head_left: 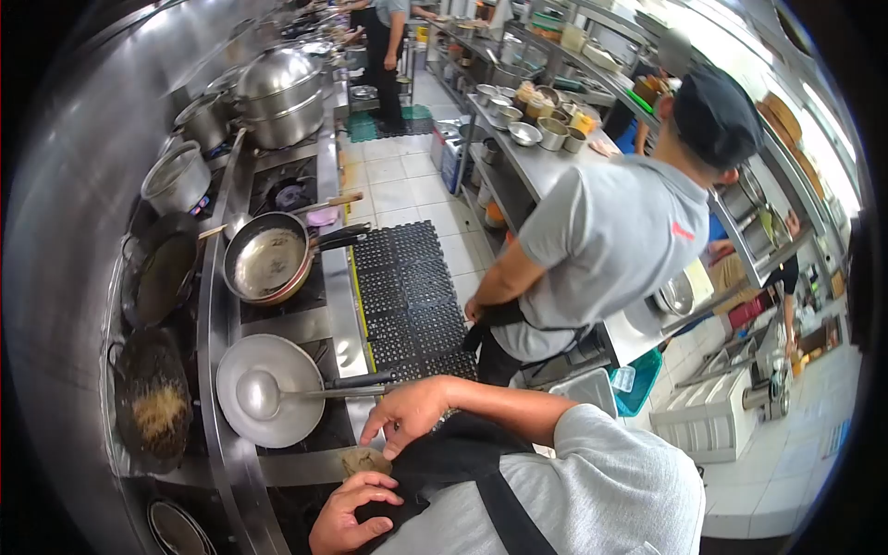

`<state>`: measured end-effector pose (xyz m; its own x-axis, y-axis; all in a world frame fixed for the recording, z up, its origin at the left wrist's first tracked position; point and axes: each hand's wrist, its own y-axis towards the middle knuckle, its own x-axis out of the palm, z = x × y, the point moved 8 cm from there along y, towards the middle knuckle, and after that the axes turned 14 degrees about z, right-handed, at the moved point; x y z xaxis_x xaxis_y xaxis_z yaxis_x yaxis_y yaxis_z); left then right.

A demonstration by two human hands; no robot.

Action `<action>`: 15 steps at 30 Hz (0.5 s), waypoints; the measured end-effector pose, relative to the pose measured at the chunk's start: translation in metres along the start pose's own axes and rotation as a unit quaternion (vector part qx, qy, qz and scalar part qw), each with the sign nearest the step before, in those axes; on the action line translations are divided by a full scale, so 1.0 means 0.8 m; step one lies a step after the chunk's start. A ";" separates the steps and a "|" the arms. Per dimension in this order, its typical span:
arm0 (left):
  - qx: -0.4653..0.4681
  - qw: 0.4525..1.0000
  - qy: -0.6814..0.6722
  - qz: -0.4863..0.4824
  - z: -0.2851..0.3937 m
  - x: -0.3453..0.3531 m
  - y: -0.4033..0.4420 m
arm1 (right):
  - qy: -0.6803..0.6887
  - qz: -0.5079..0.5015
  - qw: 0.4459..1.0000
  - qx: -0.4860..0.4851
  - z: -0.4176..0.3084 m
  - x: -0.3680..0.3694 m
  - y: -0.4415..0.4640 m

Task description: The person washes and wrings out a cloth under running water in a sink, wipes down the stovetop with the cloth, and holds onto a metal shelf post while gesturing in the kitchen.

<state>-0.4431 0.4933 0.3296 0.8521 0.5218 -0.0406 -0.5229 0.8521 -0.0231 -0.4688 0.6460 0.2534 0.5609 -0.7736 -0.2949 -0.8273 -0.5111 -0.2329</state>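
My right hand point(356, 513) rests against the black apron point(453, 453) at the bottom, fingers apart and holding nothing visible. The other hand, my left hand point(407, 414), is by the end of a ladle handle, fingers spread and pointing down; no grip on the handle shows. The ladle point(259, 395) lies in a pale wok point(310, 422) on the stove. Between the hands and the stove edge sits a small brownish round item point(368, 462), partly hidden.
Stacked frying pans point(268, 262), a large steamer pot point(280, 97) and a dark wok with frying food point(159, 413) stand along the stove. A co-worker in a grey shirt point(620, 240) stands close by at a steel counter point(518, 153). A black mat point(407, 287) covers the floor.
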 end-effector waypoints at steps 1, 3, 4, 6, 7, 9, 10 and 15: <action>0.000 1.000 0.003 -0.010 0.001 0.012 0.011 | 0.003 0.000 1.000 0.007 0.005 0.000 -0.011; 0.054 0.999 0.005 -0.003 0.011 0.031 0.033 | 0.008 0.001 1.000 0.021 0.018 0.002 -0.034; -0.018 0.998 -0.008 -0.066 -0.022 0.044 0.035 | 0.014 0.026 0.999 0.024 0.034 0.003 -0.044; 0.018 0.996 -0.017 -0.090 -0.027 0.061 0.053 | 0.015 0.065 0.997 0.025 0.050 0.004 -0.071; 0.050 0.992 -0.033 -0.112 -0.024 0.073 0.057 | 0.014 0.069 0.997 0.020 0.053 0.004 -0.086; 0.064 0.989 -0.022 -0.131 -0.024 0.095 0.070 | 0.014 0.078 0.995 0.061 0.067 0.010 -0.121; 0.062 0.985 -0.005 -0.160 -0.027 0.111 0.072 | 0.007 0.099 0.992 0.084 0.078 0.014 -0.140; 0.085 0.970 0.000 -0.226 -0.026 0.199 0.072 | 0.006 0.180 0.977 0.118 0.095 0.036 -0.248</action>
<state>-0.3379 0.6250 0.3009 0.9936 0.0922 -0.0647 -0.0834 0.9883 0.1275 -0.2865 0.7536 0.2211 0.2333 -0.8922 -0.3866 -0.9403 -0.1056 -0.3236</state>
